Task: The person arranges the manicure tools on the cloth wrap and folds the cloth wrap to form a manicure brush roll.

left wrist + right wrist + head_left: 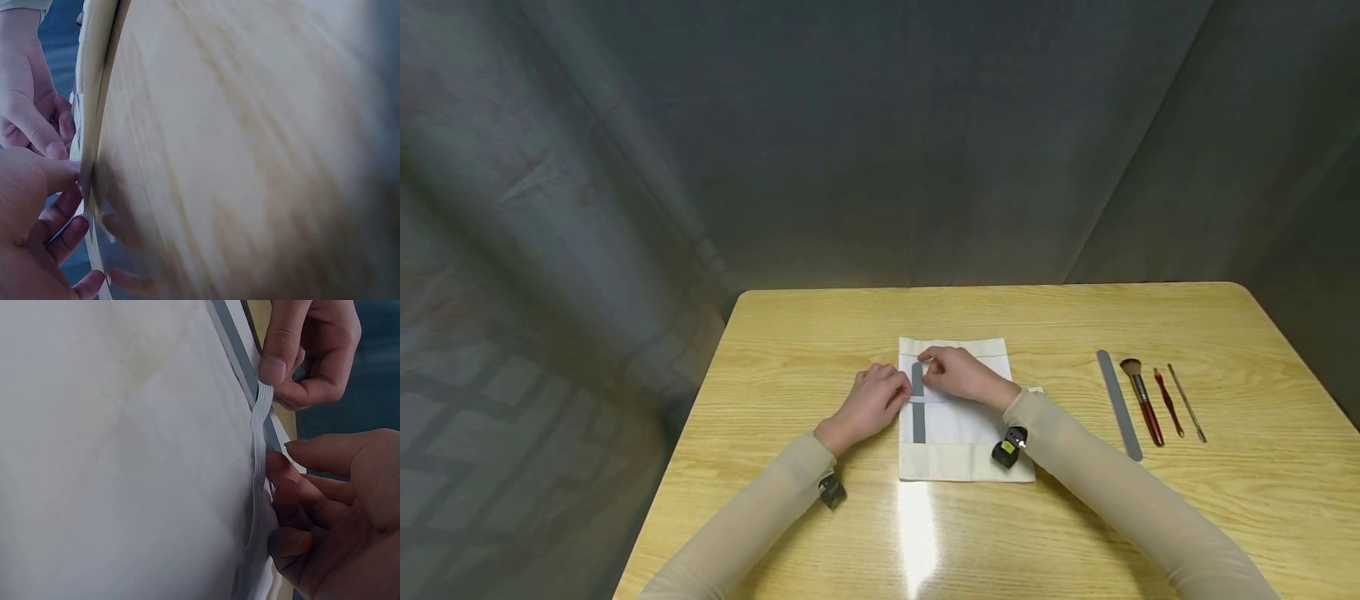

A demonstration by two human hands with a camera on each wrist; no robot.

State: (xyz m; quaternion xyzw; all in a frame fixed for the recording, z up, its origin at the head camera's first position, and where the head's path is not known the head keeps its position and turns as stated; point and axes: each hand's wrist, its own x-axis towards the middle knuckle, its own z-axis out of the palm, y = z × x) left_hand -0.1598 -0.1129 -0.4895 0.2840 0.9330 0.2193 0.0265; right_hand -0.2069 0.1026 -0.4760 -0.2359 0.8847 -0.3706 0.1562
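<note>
A white cloth tool roll (962, 425) lies spread on the table, with a grey nail file (918, 425) lengthwise along its left side. A white elastic band (258, 450) crosses over the file. My left hand (874, 398) is at the roll's left edge; its thumb and fingers (273, 370) pinch the band's end there. From the other side my right hand (958, 373) reaches over the roll, its loosely bent fingers (284, 469) close beside the file and band. Its index finger extends near the file's top end in the head view.
On the table right of the roll lie a second grey nail file (1118, 404), a makeup brush (1142, 402), a slim red-handled tool (1168, 402) and a thin metal tool (1187, 403). Dark curtains (910, 150) hang behind the wooden table (805, 333).
</note>
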